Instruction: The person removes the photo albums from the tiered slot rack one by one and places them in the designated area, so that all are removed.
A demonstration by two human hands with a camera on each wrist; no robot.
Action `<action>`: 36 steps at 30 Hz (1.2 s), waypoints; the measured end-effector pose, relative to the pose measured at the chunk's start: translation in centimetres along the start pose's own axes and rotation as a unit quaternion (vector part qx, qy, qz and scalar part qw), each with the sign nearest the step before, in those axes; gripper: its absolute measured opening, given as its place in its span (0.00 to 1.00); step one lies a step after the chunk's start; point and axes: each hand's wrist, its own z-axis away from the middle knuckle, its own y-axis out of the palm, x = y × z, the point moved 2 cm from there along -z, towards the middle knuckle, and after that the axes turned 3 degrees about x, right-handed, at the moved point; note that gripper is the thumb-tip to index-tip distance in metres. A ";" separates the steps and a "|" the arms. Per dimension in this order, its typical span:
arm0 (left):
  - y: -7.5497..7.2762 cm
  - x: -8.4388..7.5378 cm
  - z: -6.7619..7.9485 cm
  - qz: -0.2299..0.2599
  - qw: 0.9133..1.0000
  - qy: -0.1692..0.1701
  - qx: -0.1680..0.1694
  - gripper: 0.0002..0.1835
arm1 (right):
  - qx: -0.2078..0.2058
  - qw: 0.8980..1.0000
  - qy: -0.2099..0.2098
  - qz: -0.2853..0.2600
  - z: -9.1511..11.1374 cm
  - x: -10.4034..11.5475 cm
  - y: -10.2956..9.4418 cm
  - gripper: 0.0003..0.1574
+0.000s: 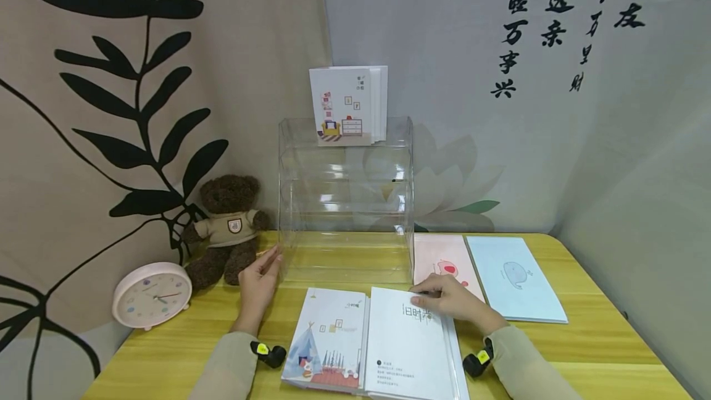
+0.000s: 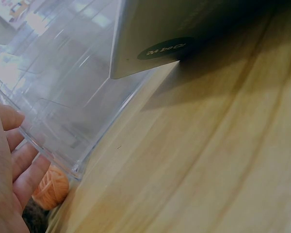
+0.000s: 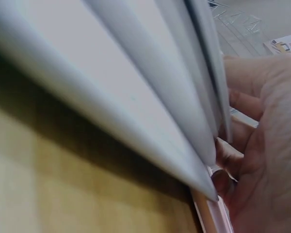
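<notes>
My left hand (image 1: 260, 279) rests its fairly straight fingers against the lower left side of a clear acrylic rack (image 1: 344, 258); the left wrist view shows the fingers (image 2: 31, 177) along the panel's edge. With my right hand (image 1: 452, 298) I pinch the top edge of a white notebook (image 1: 411, 344), thumb in front and fingers behind. Several white notebooks (image 3: 136, 92) fan out beside that hand in the right wrist view. Left of the pinched one is another white notebook (image 1: 328, 338) with a blue tent picture on its cover.
White notebooks (image 1: 347, 107) stand in the rack's top tier. A pink notebook (image 1: 441, 249) and a light blue one (image 1: 516, 276) lie at the right. At the left are a brown teddy bear (image 1: 228, 227), a pink clock (image 1: 152, 295) and, beside the rack, an orange yarn ball (image 2: 52, 188).
</notes>
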 end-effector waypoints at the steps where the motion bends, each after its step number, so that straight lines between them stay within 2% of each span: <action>1: 0.0 0.0 0.0 -0.001 1.000 0.000 0.000 0.20 | 0.002 1.000 0.004 -0.001 0.0 0.1 0.0 0.15; 9: -0.2 -0.1 -0.1 -0.004 1.000 0.003 -0.009 0.19 | 0.011 0.999 0.033 -0.006 -0.1 0.3 0.0 0.16; 17: -0.4 0.0 -0.1 -0.002 1.000 0.005 -0.014 0.18 | 0.015 0.999 0.035 -0.004 -0.4 0.1 0.0 0.15; 24: -0.2 0.0 0.0 -0.003 1.000 -0.010 -0.007 0.19 | 0.018 0.999 0.042 0.014 -0.6 0.8 -0.8 0.13; 27: -0.1 0.0 0.0 -0.002 1.000 -0.010 -0.007 0.19 | 0.007 0.999 0.013 0.034 -1.1 1.4 -1.7 0.15; 32: 0.0 -0.1 0.0 -0.002 1.000 -0.011 -0.010 0.18 | -0.026 0.996 -0.066 0.062 -2.6 3.3 -4.3 0.28; 36: 0.1 -0.2 0.0 0.005 1.000 -0.003 -0.013 0.17 | -0.059 0.988 -0.113 0.088 -4.5 5.4 -7.2 0.27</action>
